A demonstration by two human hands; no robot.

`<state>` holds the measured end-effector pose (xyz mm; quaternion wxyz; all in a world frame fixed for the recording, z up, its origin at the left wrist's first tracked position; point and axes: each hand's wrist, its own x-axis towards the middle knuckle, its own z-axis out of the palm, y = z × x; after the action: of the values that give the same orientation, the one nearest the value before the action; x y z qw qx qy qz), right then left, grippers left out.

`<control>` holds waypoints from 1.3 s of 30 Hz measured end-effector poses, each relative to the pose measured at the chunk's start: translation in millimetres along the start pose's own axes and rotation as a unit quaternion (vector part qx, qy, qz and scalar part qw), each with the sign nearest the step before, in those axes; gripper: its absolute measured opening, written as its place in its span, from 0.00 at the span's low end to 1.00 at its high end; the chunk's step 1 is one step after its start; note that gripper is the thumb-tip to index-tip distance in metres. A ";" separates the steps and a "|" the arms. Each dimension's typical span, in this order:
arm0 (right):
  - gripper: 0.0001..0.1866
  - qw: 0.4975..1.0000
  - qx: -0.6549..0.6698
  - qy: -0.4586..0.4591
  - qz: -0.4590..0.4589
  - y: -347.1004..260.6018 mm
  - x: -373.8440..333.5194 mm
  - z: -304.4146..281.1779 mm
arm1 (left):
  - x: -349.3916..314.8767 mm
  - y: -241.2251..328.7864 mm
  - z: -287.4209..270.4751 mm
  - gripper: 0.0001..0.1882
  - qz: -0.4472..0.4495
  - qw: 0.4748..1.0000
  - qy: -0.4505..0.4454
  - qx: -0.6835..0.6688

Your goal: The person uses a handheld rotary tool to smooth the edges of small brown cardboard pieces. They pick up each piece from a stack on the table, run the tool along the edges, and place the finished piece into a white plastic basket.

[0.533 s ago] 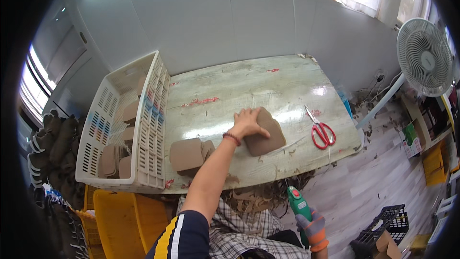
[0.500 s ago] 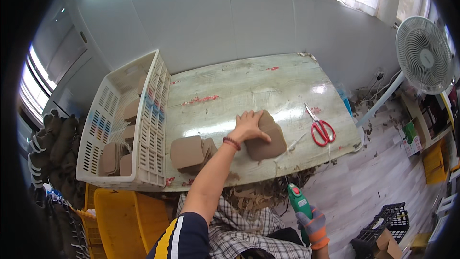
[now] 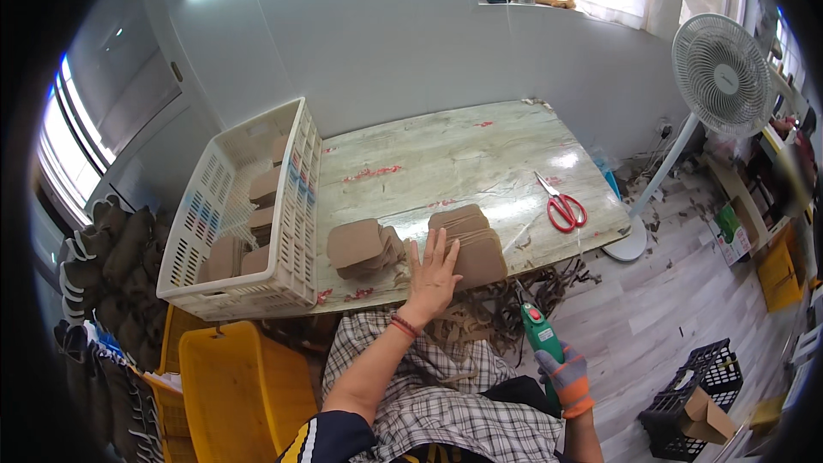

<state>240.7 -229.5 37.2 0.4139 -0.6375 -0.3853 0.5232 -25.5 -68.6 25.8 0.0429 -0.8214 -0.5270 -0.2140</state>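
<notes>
My left hand [image 3: 433,276], bare with a red bead bracelet, lies with fingers spread at the left edge of a stack of brown rounded-square pieces [image 3: 478,255]. The pieces in it are slightly fanned out, near the table's front edge. To the left sits a second, uneven stack of the same brown pieces [image 3: 356,243]. Beyond the front edge, low on the right, my right hand [image 3: 564,377] in a grey and orange glove grips a green handheld electric tool [image 3: 540,334] with a red button. Its thin tip points up toward the table edge.
A white plastic crate [image 3: 231,296] with more brown pieces stands at the table's left. Red-handled scissors [image 3: 566,213] lie on the right of the table [image 3: 446,150]. Brown scraps [image 3: 467,326] hang below the front edge. A yellow bin [image 3: 249,394] and a fan [image 3: 723,77] flank the table.
My left hand has come off the top of the right stack to its left side, nearer me. That stack's pieces now look more fanned. The right hand keeps its hold; the view has shifted.
</notes>
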 end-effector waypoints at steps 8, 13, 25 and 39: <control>0.18 0.999 0.031 -0.002 0.012 10.5 -9.6 3.0 | -5.8 7.9 -0.2 0.23 -0.042 0.987 0.093 -0.121; 0.19 1.000 -0.025 -0.006 0.002 8.6 -9.6 1.2 | -24.2 12.9 -5.8 0.16 -0.166 0.927 0.042 -0.332; 0.18 0.995 -0.029 0.004 -0.091 -42.4 -4.4 21.9 | 11.0 59.6 -6.7 0.19 -0.268 0.216 0.181 -0.921; 0.20 0.995 0.009 0.050 -0.085 -69.2 -16.3 25.7 | -0.9 101.3 -0.8 0.18 -0.292 0.229 0.060 -0.927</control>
<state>208.8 -216.5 104.5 0.4816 -0.6238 -0.4122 0.4572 63.5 -114.3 41.9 -0.7823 -0.0610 -0.1589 -0.5992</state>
